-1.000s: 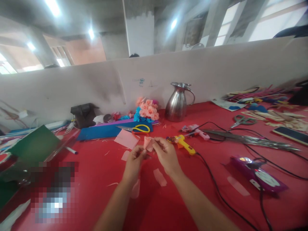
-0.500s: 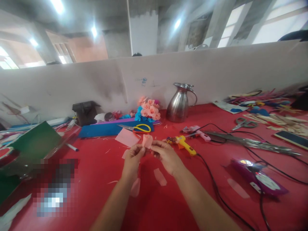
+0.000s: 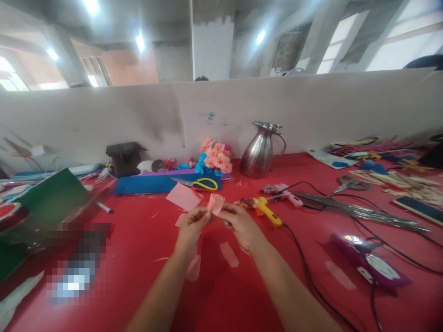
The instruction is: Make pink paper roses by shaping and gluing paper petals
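Observation:
Between my fingertips is a small pink paper flower (image 3: 215, 204), rolled and cupped, held above the red table (image 3: 145, 276). My left hand (image 3: 191, 227) pinches it from the left, thumb towards me. From the right, the fingers of my right hand (image 3: 241, 224) close on its lower side; their tips are partly hidden. Just beyond lies a pink paper sheet (image 3: 182, 197). Cut pink petals lie around my hands, among them one petal (image 3: 229, 255) below the right hand and another petal (image 3: 194, 267) by the left forearm.
Yellow-handled scissors (image 3: 204, 184) rest on blue sheets (image 3: 145, 184). Behind stand pink paper roses (image 3: 218, 159) and a steel jug (image 3: 258, 152). Right of my hands lie a yellow glue gun (image 3: 266, 212), a pink glue gun (image 3: 285, 192), wires (image 3: 363, 212), trailing cords and a purple power strip (image 3: 375, 265).
The pink flower has tilted and shifted slightly to the right between my fingers. Both hands keep nearly the same place and grip. The camera view has moved a little.

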`<state>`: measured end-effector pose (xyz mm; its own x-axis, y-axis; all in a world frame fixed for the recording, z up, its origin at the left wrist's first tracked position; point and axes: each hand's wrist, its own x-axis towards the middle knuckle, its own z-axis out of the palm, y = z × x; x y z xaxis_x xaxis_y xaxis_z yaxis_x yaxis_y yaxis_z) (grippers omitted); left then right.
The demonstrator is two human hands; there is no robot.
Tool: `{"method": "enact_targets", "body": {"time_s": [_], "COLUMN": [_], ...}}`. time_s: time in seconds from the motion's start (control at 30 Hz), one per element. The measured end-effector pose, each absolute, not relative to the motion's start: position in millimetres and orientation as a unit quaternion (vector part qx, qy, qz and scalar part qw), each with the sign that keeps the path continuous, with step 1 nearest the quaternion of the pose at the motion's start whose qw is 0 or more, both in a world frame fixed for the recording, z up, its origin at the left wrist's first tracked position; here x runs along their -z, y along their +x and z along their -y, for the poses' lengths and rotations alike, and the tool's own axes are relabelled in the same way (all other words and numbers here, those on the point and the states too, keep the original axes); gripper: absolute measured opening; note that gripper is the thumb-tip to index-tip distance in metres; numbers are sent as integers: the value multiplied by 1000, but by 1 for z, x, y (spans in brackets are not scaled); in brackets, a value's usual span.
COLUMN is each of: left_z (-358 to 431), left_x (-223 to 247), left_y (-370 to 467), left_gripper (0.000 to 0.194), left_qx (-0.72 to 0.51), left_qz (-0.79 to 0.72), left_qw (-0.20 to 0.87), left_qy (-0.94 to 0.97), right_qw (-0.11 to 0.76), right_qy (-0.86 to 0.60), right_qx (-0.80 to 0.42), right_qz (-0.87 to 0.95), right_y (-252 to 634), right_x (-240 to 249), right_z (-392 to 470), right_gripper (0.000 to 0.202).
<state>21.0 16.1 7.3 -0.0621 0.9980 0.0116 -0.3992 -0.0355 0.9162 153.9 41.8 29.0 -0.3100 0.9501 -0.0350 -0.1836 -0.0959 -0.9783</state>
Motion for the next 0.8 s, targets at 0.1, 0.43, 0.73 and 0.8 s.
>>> {"method": "enact_targets", "body": {"time_s": [0.1,0.43,0.73,0.8], "left_z": [-16,-14,-14,-14], "left_x": [-7,-10,-10,-11], "left_y": [22,22,23,22], "left_gripper": [16,16,18,18], "left_qx": [-617,-619,-617,-614], "left_qz": [-402,-415,-435,-443], "left_qw": [559,543,513,506], "left_qy": [381,388,408,414], "right_qw": [462,473,479,478], "right_qy": [-387,-398,-426,-429], "right_qx": [-624,-612,-581,-572], "right_qz": [497,494,501,511], "right_y": [152,148,147,148], "right_x": [-27,-25,-27,-25], "right_z": [-42,-41,-39,-39], "right_gripper": [18,13,13,13]}}
